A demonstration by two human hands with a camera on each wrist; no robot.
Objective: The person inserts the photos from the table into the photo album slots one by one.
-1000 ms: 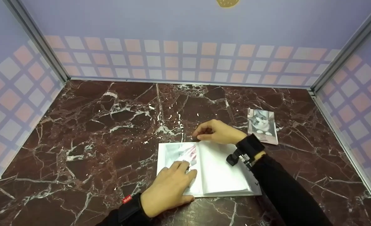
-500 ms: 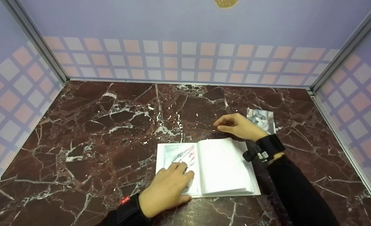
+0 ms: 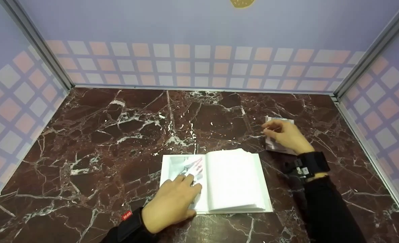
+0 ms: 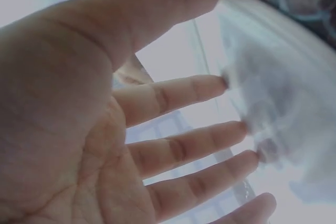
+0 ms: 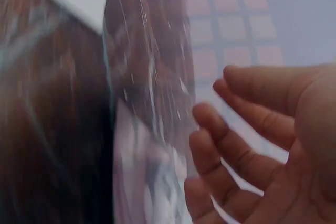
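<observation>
An open photo album (image 3: pixel 234 182) lies on the marble surface, with a blank white page on its right side. A picture (image 3: pixel 178 166) shows on its left page. My left hand (image 3: pixel 172 200) rests on that left page; in the left wrist view its outstretched fingers (image 4: pixel 194 142) touch the page. Over to the right, my right hand (image 3: pixel 285 135) is above a cat photo (image 3: pixel 276 147) and hides most of it. In the right wrist view the fingers (image 5: pixel 247 161) are loosely bent with nothing between them, and part of the photo (image 5: pixel 147 177) shows below.
Dark red marble tabletop (image 3: pixel 118 162) with white veins surrounds the album. A lilac back wall (image 3: pixel 199 27) with pink and white squares stands behind, and similar side panels (image 3: pixel 20 94) rise at left and right.
My right hand has moved from the album's top edge rightward to over the cat photo. The album has shifted slightly left along with my left hand.
</observation>
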